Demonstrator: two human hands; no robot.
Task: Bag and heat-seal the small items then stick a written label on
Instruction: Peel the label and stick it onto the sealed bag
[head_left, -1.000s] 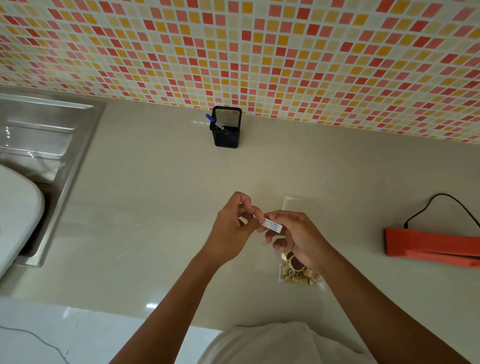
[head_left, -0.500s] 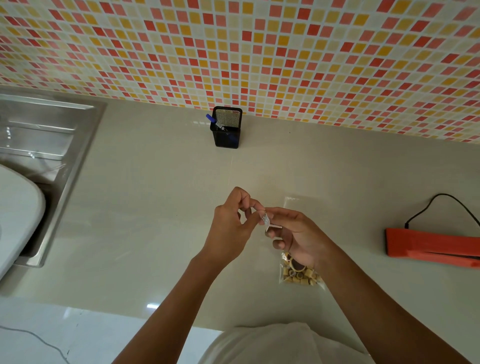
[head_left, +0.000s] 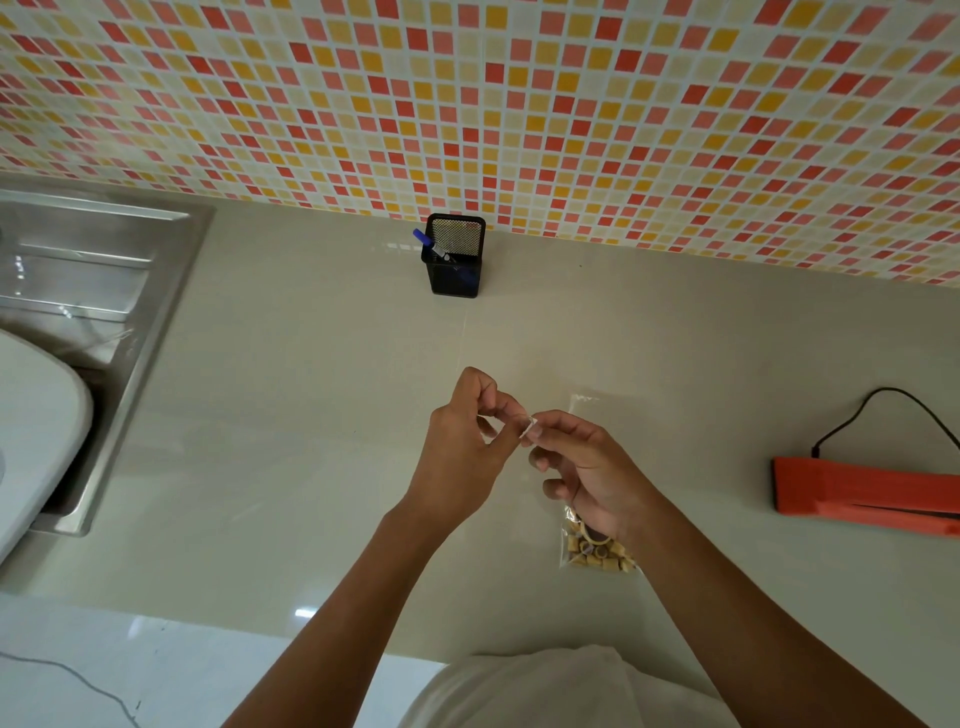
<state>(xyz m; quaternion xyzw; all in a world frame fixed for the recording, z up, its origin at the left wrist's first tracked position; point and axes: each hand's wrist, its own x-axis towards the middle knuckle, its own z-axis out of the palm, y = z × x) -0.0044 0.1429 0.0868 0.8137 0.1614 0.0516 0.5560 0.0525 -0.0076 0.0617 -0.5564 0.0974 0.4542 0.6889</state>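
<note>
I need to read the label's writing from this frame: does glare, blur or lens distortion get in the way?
Head view: the label, pinched between left hand and right hand, is tiny and nearly edge-on, so no writing reads; wide-angle bending curves the tiled wall; glare only glints off the sink and glossy floor.

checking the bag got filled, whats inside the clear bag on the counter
Small tan cylindrical pieces bunch at the near end of the clear bag. The right hand, pinching the label, blocks the bag's middle, so anything there is hidden.
</note>
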